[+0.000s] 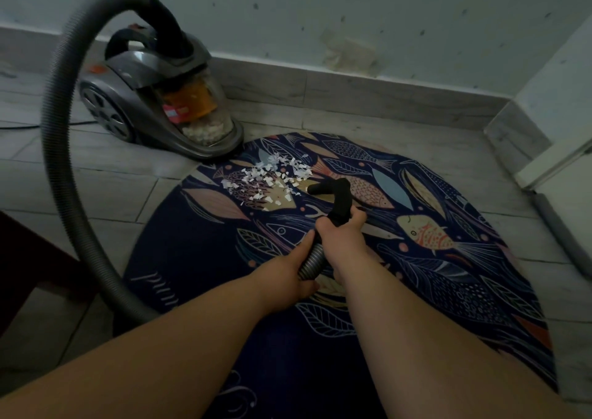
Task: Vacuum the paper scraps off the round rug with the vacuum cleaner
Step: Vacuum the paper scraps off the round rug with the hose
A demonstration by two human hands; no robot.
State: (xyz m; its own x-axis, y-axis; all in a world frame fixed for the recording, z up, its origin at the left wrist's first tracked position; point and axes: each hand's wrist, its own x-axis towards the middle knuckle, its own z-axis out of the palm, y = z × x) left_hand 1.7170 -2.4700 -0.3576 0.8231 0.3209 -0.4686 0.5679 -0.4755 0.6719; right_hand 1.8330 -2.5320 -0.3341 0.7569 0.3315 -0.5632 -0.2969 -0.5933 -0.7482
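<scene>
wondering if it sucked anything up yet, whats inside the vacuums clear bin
Pale scraps heaped at the bottom of the clear bin, orange part above; its back is hidden.

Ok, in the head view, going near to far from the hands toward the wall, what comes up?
Nearest first: left hand on the ribbed hose → right hand on the black handle → nozzle → paper scraps → vacuum cleaner → baseboard.

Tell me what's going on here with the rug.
A person's right hand grips the black nozzle, and the left hand holds the ribbed hose just behind it. The nozzle's tip sits beside the paper scraps, which lie uncollected on the round rug. The vacuum cleaner stands on the tiles at the rug's edge.
</scene>
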